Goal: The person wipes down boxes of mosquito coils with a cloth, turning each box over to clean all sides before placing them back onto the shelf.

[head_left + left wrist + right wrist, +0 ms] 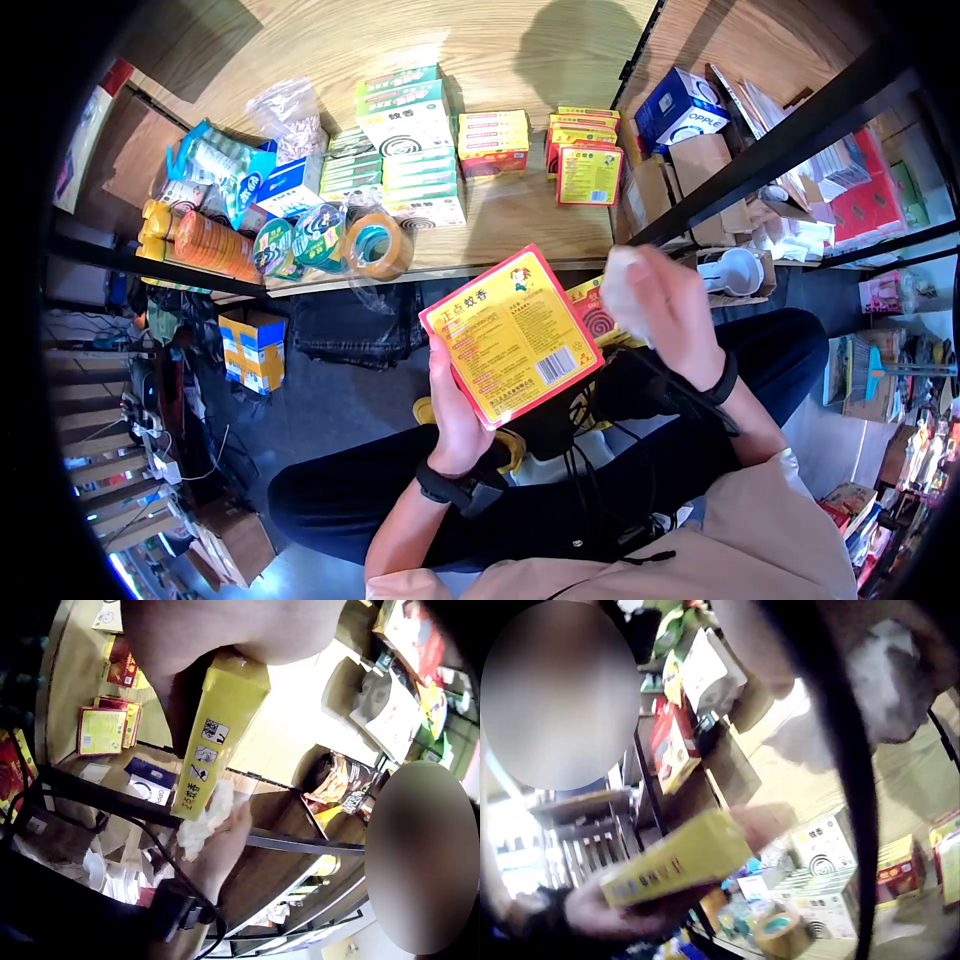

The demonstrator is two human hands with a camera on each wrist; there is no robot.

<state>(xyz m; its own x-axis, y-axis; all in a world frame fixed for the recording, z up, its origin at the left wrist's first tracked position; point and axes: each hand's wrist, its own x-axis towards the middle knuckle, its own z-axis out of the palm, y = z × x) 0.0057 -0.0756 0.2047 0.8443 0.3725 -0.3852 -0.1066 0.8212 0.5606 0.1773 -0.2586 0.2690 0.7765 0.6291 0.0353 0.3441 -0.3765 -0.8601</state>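
A yellow box with a red border (512,335) is held up by my left hand (458,420), its thumb along the left edge. The left wrist view shows the narrow yellow side of the box (214,739) below the left hand (240,630). My right hand (675,315), right of the box, grips a crumpled white cloth or tissue (625,285); that white piece (206,825) is near the box's end in the left wrist view. Another yellow-red box with a spiral picture (597,318) is partly hidden behind the held box; what supports it cannot be told.
On the wooden shelf (510,235) are stacked green-white boxes (415,180), yellow-red boxes (492,140), tape rolls (378,248) and a blue-white box (685,110). A black metal bar (770,160) crosses at right. A blue-yellow carton (252,350) stands on the floor.
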